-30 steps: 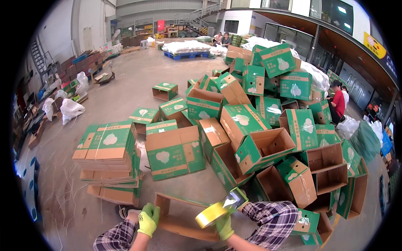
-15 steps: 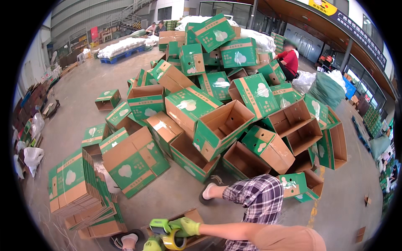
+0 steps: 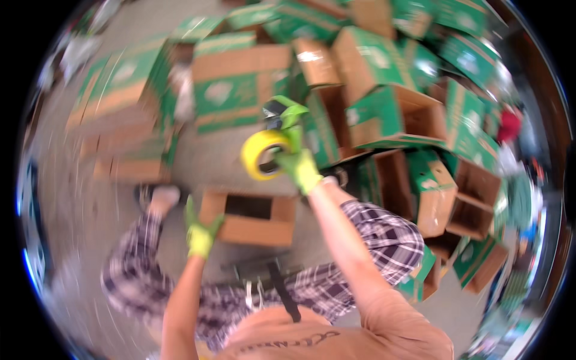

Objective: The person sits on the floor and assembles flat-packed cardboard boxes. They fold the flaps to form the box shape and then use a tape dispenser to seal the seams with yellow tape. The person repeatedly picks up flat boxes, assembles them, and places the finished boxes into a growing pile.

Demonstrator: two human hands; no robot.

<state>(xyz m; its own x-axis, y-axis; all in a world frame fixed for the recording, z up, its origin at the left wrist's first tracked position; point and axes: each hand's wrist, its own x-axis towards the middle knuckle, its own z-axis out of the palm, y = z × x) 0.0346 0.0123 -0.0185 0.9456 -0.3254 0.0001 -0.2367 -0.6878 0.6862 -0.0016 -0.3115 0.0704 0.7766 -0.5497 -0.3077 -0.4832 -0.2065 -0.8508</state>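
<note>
My right hand [image 3: 298, 168], in a yellow-green glove, grips a green tape dispenser [image 3: 292, 114] loaded with a wide yellow tape roll [image 3: 249, 157]. It is raised beyond a small brown cardboard box [image 3: 255, 231] standing on the floor between my legs. The box's top shows a dark rectangular opening between its flaps. My left hand [image 3: 201, 234], gloved alike, is at the box's left end with thumb and fingers spread. Its thumb lies by the near left corner. Motion blurs the view somewhat.
Assembled green and brown cartons [image 3: 396, 117] lie heaped ahead and to the right. A stack of flattened cartons [image 3: 123, 90] is at the left, beside a large green carton [image 3: 231, 90]. My legs in plaid trousers [image 3: 384, 234] flank the small box.
The view has tilted down, bringing the small box and both arms into full sight. My right hand has lifted the tape dispenser away from the box; my left hand is now at the box's left end.
</note>
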